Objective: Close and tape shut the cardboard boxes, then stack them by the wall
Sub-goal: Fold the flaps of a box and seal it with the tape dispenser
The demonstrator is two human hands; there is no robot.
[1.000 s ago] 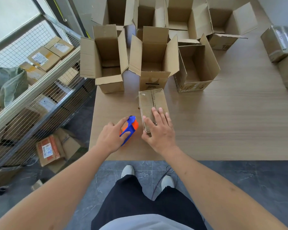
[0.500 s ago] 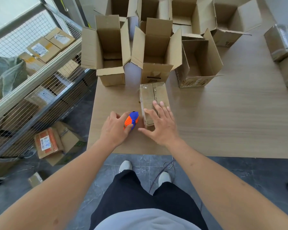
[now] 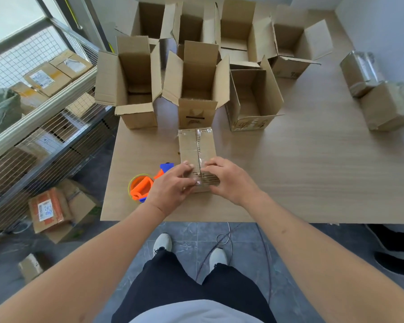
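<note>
Both hands on the near end of a closed box — smoothing tape, by the look of it.

The closed cardboard box [image 3: 197, 157] lies on the wooden table [image 3: 313, 173] near its front edge, a strip of clear tape running along its centre seam. Left hand [image 3: 170, 187] and right hand [image 3: 229, 180] meet over the near end, fingers bent down onto the seam as if pressing the tape end flat; whether either pinches the tape I cannot tell. Both forearms reach in from below, wrists low. The orange-and-blue tape dispenser [image 3: 142, 187] sits on the table just left of the left hand, in no grip — likely parked within reach for the next box. Open boxes [image 3: 196, 89] wait upright behind; two wrapped boxes [image 3: 373, 89] stand far right by the wall.
</note>
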